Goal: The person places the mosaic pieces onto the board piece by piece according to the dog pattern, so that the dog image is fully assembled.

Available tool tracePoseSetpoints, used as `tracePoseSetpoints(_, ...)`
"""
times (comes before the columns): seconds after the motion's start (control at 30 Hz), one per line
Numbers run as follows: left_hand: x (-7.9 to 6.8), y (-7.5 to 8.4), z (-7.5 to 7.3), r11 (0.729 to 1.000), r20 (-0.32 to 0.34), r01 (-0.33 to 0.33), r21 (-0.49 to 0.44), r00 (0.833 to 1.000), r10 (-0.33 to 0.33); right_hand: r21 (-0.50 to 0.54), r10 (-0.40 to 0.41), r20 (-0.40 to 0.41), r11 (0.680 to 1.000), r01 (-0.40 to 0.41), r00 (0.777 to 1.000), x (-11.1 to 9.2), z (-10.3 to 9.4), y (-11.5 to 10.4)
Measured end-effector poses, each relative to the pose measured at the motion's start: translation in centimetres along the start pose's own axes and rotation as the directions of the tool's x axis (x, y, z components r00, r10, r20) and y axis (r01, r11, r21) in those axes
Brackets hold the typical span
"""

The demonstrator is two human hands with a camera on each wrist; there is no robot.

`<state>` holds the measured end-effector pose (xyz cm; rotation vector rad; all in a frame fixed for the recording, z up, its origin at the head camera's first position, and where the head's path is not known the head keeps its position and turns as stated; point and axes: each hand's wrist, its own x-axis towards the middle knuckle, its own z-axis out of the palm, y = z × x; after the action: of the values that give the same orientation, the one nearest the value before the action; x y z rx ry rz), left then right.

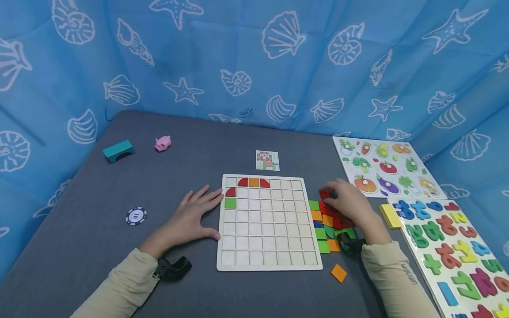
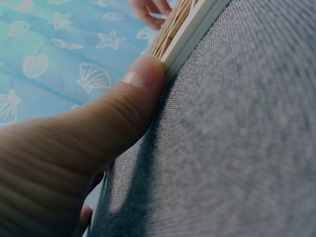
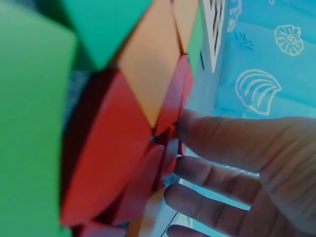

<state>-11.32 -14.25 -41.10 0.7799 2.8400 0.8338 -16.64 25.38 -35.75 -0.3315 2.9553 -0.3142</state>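
Observation:
A white gridded wooden board (image 1: 270, 229) lies on the table, with a few red, orange and green tiles in its upper left cells. My left hand (image 1: 193, 216) rests against the board's left edge, fingers spread and fairly straight. Its thumb (image 2: 143, 79) presses the board's side in the left wrist view. Right of the board, my right hand (image 1: 349, 201) pinches a red tile (image 1: 324, 194) between thumb and forefinger, at the far end of a loose tile pile. A red curved tile (image 3: 106, 148) and an orange tile (image 3: 153, 59) lie near these fingertips in the right wrist view.
A small picture card (image 1: 267, 160) lies behind the board. A vegetable puzzle (image 1: 381, 172), a yellow block (image 1: 390, 216) and a number puzzle (image 1: 433, 265) stand right. Leftward are a teal block (image 1: 119, 150), a pink pig (image 1: 162, 143) and a chip (image 1: 136, 216). One orange tile (image 1: 339, 273) lies apart.

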Motion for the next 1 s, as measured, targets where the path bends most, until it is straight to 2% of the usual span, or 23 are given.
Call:
tracePoseSetpoints(0.27,-0.1,-0.2,0.3,1.0,0.0,-0.007,-0.001,1.0,0.007,-0.048,0.0,-0.057,0.999,-0.002,0.998,0.0,0.0,-1.0)
tracePoseSetpoints(0.37,-0.1,-0.2,0.3,1.0,-0.002,-0.007,-0.002,1.0,0.007,-0.031,-0.047,-0.075,0.999,0.045,0.996,0.1,-0.3,-3.1)
tracePoseSetpoints(0.5,0.0,-0.2,0.3,1.0,-0.011,-0.008,0.001,1.0,0.008,-0.058,-0.174,-0.085,0.984,0.17,0.981,0.6,-0.1,-7.4)
tracePoseSetpoints(0.67,0.1,-0.2,0.4,1.0,-0.007,-0.024,-0.004,1.0,0.024,-0.148,-0.342,-0.063,0.932,0.33,0.938,1.3,1.2,-12.9)
tracePoseSetpoints(0.8,0.1,-0.2,0.5,1.0,-0.016,-0.022,-0.011,1.0,0.021,-0.182,-0.465,-0.034,0.873,0.452,0.885,1.4,2.4,-16.3)
tracePoseSetpoints(0.9,0.0,-0.4,0.4,1.0,-0.024,-0.024,-0.004,0.999,0.024,-0.209,-0.527,-0.004,0.831,0.515,0.85,1.4,3.2,-18.1)
tracePoseSetpoints(1.0,0.0,-0.5,0.3,1.0,-0.027,-0.029,0.003,0.999,0.029,-0.239,-0.547,0.017,0.811,0.534,0.837,1.5,3.8,-19.3)
